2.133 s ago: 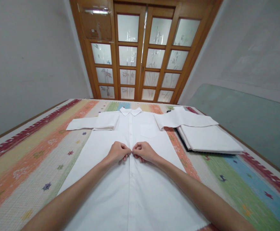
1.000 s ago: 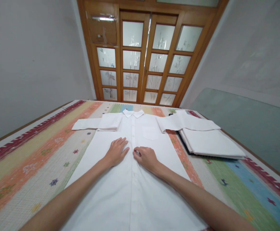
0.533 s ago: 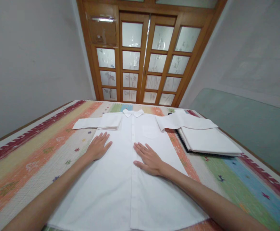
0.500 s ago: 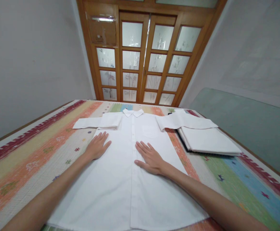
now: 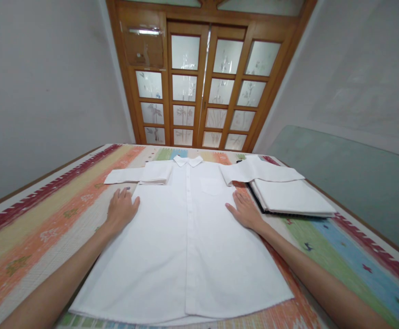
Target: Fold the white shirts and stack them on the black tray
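A white button-up shirt (image 5: 172, 246) lies flat and front up, its collar (image 5: 187, 161) at the far end. Both sleeves are folded: the left sleeve (image 5: 141, 174) doubles back over itself, and the right sleeve (image 5: 264, 172) reaches out onto a stack of folded white cloth. My left hand (image 5: 121, 211) rests at the shirt's left side edge, fingers slightly bent and thumb apart, holding nothing. At the opposite edge, below the right sleeve, is my right hand (image 5: 245, 211), its thumb spread over the shirt and its fingers partly bent, also holding nothing.
Under the shirt is a multicoloured striped cloth (image 5: 65, 214) covering the table. The folded white stack (image 5: 295, 197) sits at the right on something black-edged. Beyond the table are wooden doors with glass panes (image 5: 199, 87); a pale green panel (image 5: 350, 178) leans by the right wall.
My hands have moved apart, from flat on the shirt front out to its two side edges. The shirt and its sleeves keep their layout.
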Motion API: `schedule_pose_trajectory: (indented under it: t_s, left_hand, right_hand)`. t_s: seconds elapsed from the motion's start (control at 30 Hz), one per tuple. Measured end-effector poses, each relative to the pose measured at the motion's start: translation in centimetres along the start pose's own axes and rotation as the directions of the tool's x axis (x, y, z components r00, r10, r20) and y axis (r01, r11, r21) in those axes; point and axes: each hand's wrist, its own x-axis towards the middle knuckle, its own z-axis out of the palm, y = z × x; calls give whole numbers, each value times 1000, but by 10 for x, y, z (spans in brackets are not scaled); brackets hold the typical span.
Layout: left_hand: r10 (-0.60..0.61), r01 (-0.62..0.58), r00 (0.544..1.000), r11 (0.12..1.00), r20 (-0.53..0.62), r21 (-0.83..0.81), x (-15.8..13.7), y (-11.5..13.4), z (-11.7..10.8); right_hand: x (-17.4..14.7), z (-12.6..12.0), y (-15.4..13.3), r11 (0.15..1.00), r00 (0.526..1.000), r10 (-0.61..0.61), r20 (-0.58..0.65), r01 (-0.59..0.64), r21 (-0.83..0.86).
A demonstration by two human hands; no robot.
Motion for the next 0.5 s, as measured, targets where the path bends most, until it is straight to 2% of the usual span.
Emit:
schedule_pose_trajectory:
  t_s: [0.1, 0.23, 0.33, 0.43, 0.5]
  left_hand:
    - [24, -23, 1000, 998, 6, -64, -2, 0, -11]
    - [-96, 139, 981, 956, 171, -259, -2, 0, -31]
    - [-158, 230, 954, 931, 254, -284, -2, 1, -41]
    - [-155, 206, 955, 960, 253, -190, -5, 4, -45]
    - [-148, 180, 958, 977, 246, -113, -9, 9, -46]
  right_hand:
    - [-3, -4, 0, 997, 992, -4, -122, 14, 75]
    - [-2, -14, 0, 944, 970, 129, -208, -56, 325]
    - [-2, -25, 1, 934, 965, 228, -129, -179, 311]
    - [-4, -34, 3, 955, 961, 275, 41, -278, 102]
    - [-5, -39, 3, 957, 952, 280, 126, -287, 48]
